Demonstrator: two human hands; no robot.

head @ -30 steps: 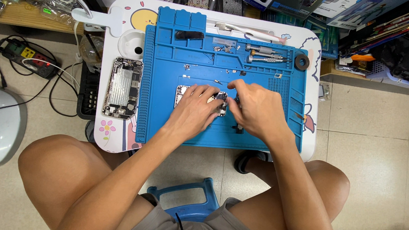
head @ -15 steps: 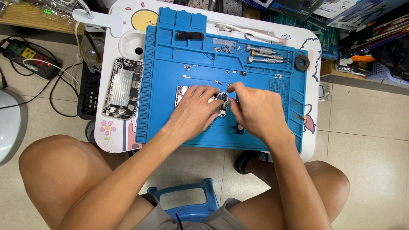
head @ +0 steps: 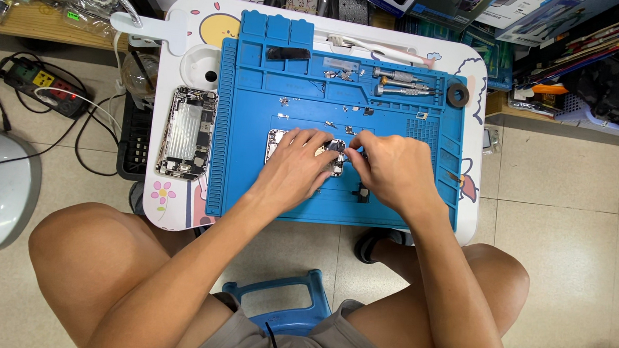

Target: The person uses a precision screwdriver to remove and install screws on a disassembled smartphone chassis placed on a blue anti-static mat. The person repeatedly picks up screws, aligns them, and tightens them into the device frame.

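Two hands meet over one small opened phone board (head: 333, 156), which lies near the middle of the blue work mat (head: 255, 118). Our left hand (head: 297, 167) lies flat on the board with fingers spread, pinning it down; only its upper edge and right end show past our knuckles. Our right hand (head: 391, 171) comes in from three o'clock, fingertips pinched close at the board's right end, though we cannot tell whether they grip a tool or a tiny part. Against the pictures from a second and half a second ago, almost nothing has shifted: both hands sit in the same spot and the board has not slid, so the work looks like slow, fine handling and not a reach or a swap.

Outward, at twelve o'clock of the board, small screws and metal bits (head: 343, 70) dot the mat, with two screwdrivers (head: 403, 84) and a dark ring (head: 458, 95) towards one o'clock. At nine o'clock, off the mat on the white table (head: 175, 193), lies a second opened phone chassis (head: 187, 133).
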